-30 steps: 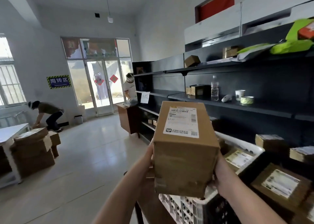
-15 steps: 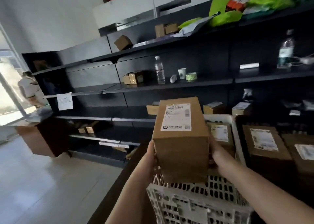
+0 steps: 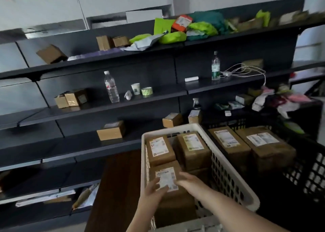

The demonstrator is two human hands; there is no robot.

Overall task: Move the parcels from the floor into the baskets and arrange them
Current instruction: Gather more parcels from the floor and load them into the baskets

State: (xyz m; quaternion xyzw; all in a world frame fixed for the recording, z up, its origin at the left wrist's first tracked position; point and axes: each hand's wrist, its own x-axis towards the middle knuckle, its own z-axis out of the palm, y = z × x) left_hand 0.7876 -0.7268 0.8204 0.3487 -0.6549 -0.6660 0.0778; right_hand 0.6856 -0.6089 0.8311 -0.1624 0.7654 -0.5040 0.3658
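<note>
A cardboard parcel with a white label stands inside the white basket, at its near left. My left hand holds the parcel's left side, thumb over the label. My right hand grips its right side. Two more labelled parcels stand behind it in the same basket. A black basket to the right holds two larger brown parcels.
Dark shelves run behind the baskets, carrying small boxes, two water bottles, a paper cup, a tape roll, cables and green mail bags. Both baskets rest on a dark wooden table. Crumpled wrappers lie at the right.
The parcel went from held up in front of the shelves down into the white basket's near left corner. My view swung right and tilted down over the baskets.
</note>
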